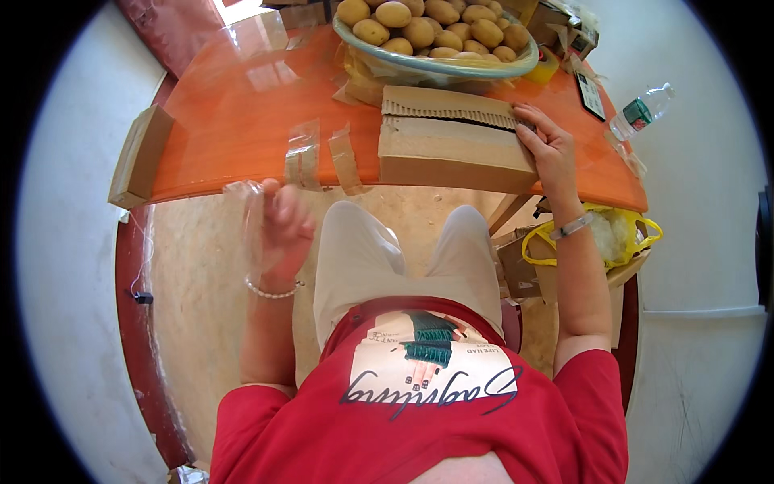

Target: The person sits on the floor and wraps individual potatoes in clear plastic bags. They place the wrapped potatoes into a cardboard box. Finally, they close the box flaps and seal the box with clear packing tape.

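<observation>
A cardboard box (456,148) lies near the front edge of the orange table, a ragged corrugated edge and a dark gap running along its top. My right hand (547,142) rests on its right end, fingers at the gap and thumb on top. To the left, my left hand (283,227) is raised in front of the table edge, blurred by motion. A strip of clear tape (245,212) hangs from its fingers. Between that hand and the box, a clear tape strip (302,154) and a brownish tape strip (344,157) stick to the table edge.
A basin of potatoes (435,66) stands behind the box. Right of it are a yellow tape roll (542,68), a phone (590,95) and a plastic bottle (641,114). Another cardboard box (142,156) sits at the left edge. A yellow plastic bag (629,254) lies below right.
</observation>
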Available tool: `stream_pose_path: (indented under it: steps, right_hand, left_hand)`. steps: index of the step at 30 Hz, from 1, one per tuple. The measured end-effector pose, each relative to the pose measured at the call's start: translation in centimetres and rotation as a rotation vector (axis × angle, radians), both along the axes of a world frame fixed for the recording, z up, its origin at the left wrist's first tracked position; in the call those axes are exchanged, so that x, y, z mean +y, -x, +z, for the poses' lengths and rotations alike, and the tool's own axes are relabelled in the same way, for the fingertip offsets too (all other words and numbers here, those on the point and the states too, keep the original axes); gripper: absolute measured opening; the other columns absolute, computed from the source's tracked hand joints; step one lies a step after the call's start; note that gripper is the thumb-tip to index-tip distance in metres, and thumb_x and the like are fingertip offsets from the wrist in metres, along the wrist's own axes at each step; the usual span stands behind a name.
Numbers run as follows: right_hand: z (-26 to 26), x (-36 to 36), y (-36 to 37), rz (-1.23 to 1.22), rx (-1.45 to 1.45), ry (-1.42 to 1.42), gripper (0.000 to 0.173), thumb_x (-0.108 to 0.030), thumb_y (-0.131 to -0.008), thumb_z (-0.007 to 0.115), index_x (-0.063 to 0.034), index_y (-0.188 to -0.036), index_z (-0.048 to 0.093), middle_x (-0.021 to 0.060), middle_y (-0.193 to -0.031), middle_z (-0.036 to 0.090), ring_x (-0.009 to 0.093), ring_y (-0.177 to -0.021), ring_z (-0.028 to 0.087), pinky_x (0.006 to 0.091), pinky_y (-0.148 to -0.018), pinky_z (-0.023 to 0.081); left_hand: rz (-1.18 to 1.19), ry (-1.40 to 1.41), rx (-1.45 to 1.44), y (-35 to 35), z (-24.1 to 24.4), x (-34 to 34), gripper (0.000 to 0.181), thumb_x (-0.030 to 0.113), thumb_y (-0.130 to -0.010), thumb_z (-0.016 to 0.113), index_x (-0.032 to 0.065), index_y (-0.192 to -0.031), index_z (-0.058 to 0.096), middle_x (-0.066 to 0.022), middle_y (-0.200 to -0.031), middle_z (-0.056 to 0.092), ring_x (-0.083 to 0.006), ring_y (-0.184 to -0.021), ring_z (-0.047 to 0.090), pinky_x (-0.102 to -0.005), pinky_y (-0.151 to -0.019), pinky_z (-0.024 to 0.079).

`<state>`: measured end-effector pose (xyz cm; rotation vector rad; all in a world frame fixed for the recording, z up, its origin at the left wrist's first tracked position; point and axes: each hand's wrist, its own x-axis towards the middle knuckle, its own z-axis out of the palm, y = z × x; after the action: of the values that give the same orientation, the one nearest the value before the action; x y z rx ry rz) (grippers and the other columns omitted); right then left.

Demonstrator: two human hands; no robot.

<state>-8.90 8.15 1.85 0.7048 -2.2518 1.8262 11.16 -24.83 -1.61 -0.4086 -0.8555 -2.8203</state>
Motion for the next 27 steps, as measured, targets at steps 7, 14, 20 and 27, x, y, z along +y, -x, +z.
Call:
stream_pose_path:
  steps: [7, 14, 20, 27]
  right_hand:
    - [-0.7, 0.3, 0.6, -0.019, -0.001, -0.019, 0.018, -0.005, -0.082, 0.064, 0.004, -0.096, 0.069, 0.0128, -0.116, 0.064, 0.022, -0.116, 0.054, 0.0292, -0.095, 0.042]
    - [0.7, 0.3, -0.2, -0.211, 0.378, -0.396, 0.019, -0.01, -0.078, 0.068, -0.0007, -0.094, 0.069, 0.0129, -0.113, 0.064, 0.026, -0.109, 0.058, 0.0338, -0.092, 0.045]
    - [3.3, -0.2, -2.3, -0.254, 0.587, -0.421, 0.021, -0.014, -0.079, 0.069, -0.0023, -0.096, 0.069, 0.0117, -0.109, 0.065, 0.026, -0.105, 0.059, 0.0347, -0.087, 0.048]
    - [7.1, -2.0, -7.7, 0.254, -0.161, 0.072, 0.05, -0.017, -0.079, 0.073, -0.0073, -0.125, 0.056, 0.0087, -0.105, 0.064, 0.008, -0.093, 0.059, 0.0205, -0.06, 0.048]
  left_hand:
    - [-0.184, 0.072, 0.087, 7.7, 5.9, 5.4, 0.029, 0.025, -0.092, 0.055, 0.0013, -0.107, 0.063, -0.0225, -0.136, 0.041, -0.0317, -0.123, 0.042, -0.0436, -0.1, 0.04]
    - [0.037, 0.276, -0.23, 12.9, 6.9, 9.5, 0.038, 0.017, -0.092, 0.054, -0.0042, -0.123, 0.051, -0.0187, -0.119, 0.057, -0.0265, -0.106, 0.057, -0.0385, -0.091, 0.048]
    - [0.116, 0.327, -0.22, 13.6, 5.7, 9.9, 0.031, 0.016, -0.093, 0.055, -0.0059, -0.114, 0.056, -0.0128, -0.105, 0.064, -0.0169, -0.087, 0.062, -0.0303, -0.076, 0.053]
    - [0.078, 0.328, -0.199, 13.9, 5.3, 9.6, 0.03, 0.018, -0.094, 0.055, -0.0047, -0.113, 0.058, -0.0118, -0.103, 0.064, -0.0153, -0.087, 0.063, -0.0291, -0.075, 0.054]
